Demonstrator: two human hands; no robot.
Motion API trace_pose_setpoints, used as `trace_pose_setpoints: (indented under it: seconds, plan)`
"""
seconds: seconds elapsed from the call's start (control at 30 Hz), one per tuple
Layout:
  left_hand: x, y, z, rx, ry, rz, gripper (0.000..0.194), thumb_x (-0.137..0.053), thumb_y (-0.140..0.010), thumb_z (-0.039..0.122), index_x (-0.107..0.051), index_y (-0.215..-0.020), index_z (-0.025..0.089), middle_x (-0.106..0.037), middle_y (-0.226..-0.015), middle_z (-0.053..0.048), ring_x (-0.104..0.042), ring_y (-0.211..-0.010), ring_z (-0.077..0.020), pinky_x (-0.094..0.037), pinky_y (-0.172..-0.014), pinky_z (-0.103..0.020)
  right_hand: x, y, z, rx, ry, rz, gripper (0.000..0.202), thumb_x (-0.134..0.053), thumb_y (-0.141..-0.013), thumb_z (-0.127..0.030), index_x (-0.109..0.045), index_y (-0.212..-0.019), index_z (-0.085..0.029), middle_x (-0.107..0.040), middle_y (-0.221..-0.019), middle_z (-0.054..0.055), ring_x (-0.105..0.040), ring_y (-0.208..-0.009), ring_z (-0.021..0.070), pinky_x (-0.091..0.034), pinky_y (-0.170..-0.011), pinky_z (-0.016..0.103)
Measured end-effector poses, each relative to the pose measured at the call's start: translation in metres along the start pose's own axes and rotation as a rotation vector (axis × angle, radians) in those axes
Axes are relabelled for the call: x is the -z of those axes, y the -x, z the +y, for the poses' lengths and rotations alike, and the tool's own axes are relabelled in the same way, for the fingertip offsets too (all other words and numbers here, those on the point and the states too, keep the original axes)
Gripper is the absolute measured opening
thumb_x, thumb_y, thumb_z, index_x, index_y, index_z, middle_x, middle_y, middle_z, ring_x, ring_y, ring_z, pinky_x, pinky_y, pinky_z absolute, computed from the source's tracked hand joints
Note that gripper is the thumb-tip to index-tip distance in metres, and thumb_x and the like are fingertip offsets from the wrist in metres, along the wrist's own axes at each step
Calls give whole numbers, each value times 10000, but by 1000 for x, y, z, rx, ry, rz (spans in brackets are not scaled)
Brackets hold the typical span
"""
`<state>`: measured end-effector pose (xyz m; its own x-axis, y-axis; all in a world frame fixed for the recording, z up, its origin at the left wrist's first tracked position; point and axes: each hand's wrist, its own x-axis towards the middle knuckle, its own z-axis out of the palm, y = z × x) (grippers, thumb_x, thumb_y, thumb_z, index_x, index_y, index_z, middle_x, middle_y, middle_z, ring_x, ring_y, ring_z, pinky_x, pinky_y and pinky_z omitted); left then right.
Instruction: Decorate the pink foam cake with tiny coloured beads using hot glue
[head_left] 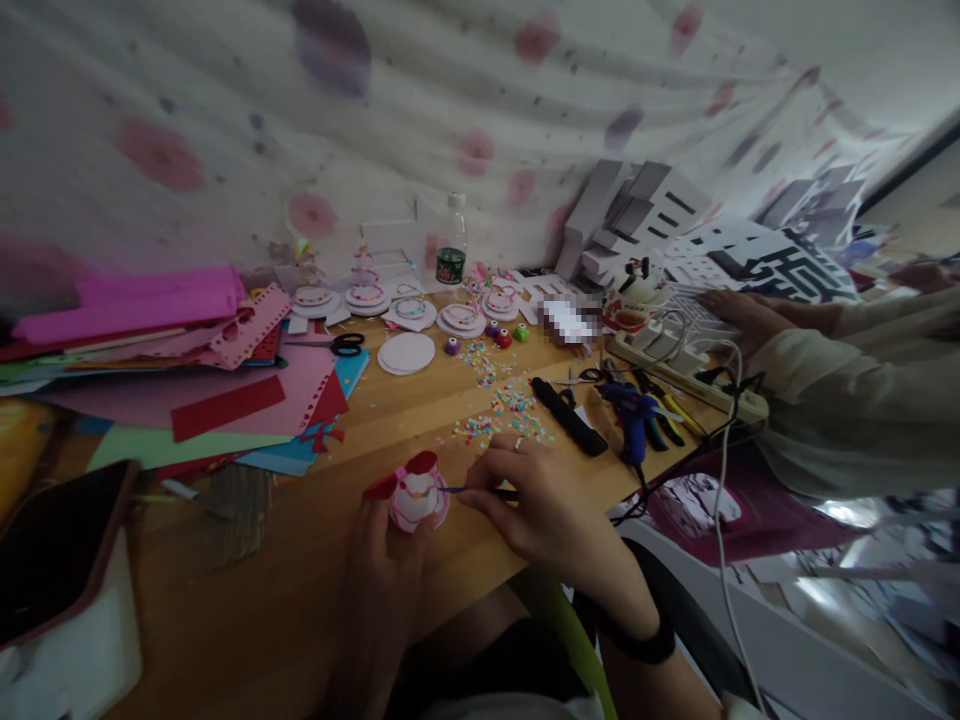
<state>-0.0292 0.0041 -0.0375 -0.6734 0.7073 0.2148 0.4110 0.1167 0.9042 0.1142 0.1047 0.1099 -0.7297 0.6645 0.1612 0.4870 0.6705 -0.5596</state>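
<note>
My left hand is closed around a small round paper craft, white in the middle with a pink rim. Two red paper pieces stick up from its far edge. In my right hand a thin dark pointed tool, possibly tweezers, is pinched between thumb and fingers. Its tip reaches the craft's white middle; whether it touches is too small to tell. Just beyond my right hand, tiny coloured paper bits lie scattered over the wooden table.
Coloured paper sheets and scissors lie left, with a phone nearer. White discs, decorated pieces and a bottle stand behind. A blue glue gun, pliers and a power strip are right, near another person's sleeve.
</note>
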Motion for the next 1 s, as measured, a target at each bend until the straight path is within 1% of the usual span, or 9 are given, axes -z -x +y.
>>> trace_pose_setpoints:
  seconds: [0.13, 0.3, 0.47, 0.67, 0.73, 0.83, 0.9, 0.93, 1.0]
  plan:
    - [1, 0, 2, 37, 3, 8, 523, -682, -762, 594, -662, -1112, 206, -714, -1142, -127, -643, -1140, -333, -492, -1007, -524, -15, 10, 4, -11, -170, 128, 163, -711, -867, -111, -645, -731, -173, -620, -746, 16, -573, -724, 160, -401, -656, 277]
    - [-1, 0, 2, 45, 1, -3, 566, -665, -767, 621, -646, -1154, 208, -695, -1206, -128, -632, -1166, -326, -492, -1015, -527, -29, 12, 6, -26, -178, 125, 152, -718, -864, -124, -655, -737, -177, -613, -733, 12, -563, -709, 162, -382, -642, 280]
    - [0, 0, 6, 40, -9, -16, 566, -670, -794, 562, -619, -1235, 211, -679, -1260, -124, -624, -1197, -312, -493, -1033, -506, -29, 11, 5, -41, -171, 123, 146, -722, -862, -136, -656, -738, -176, -616, -737, 16, -563, -703, 165, -366, -630, 286]
    - [2, -2, 6, 46, -25, -3, 574, -689, -743, 630, -655, -1138, 215, -709, -1179, -118, -659, -1121, -323, -518, -993, -512, -27, 12, 7, -48, -219, 116, 179, -708, -883, -188, -616, -730, -189, -601, -741, 9, -546, -708, 166, -363, -636, 293]
    - [1, -1, 5, 52, -20, -16, 583, -688, -752, 614, -642, -1174, 215, -695, -1221, -121, -650, -1150, -322, -510, -1013, -506, -26, 15, 11, -73, -256, 110, 173, -666, -915, -237, -590, -764, -200, -600, -766, 11, -540, -718, 169, -376, -644, 294]
    - [0, 2, 2, 62, -9, 9, 571, -663, -796, 575, -613, -1245, 227, -665, -1291, -118, -620, -1213, -318, -486, -1055, -508, -23, 26, 27, -147, -320, 121, 131, -530, -984, -294, -554, -884, -213, -593, -801, 12, -536, -720, 166, -404, -645, 289]
    - [0, 3, 0, 67, -9, 12, 561, -661, -814, 553, -600, -1272, 234, -657, -1313, -115, -612, -1231, -317, -484, -1062, -508, -20, 38, 44, -201, -336, 186, 156, -468, -1004, -330, -534, -921, -215, -573, -791, 5, -527, -704, 159, -417, -639, 281]
    - [0, 3, -1, 63, -8, 10, 561, -667, -814, 548, -601, -1270, 228, -657, -1314, -119, -614, -1230, -319, -489, -1059, -506, -18, 45, 55, -225, -326, 251, 174, -483, -993, -361, -528, -907, -216, -551, -767, -6, -511, -679, 153, -413, -623, 275]
    - [2, 2, -3, 40, -6, -13, 569, -688, -800, 550, -611, -1248, 207, -658, -1312, -135, -622, -1220, -326, -505, -1046, -497, -12, 58, 80, -317, -268, 457, 246, -609, -910, -444, -518, -866, -220, -474, -691, -45, -443, -601, 136, -367, -557, 261]
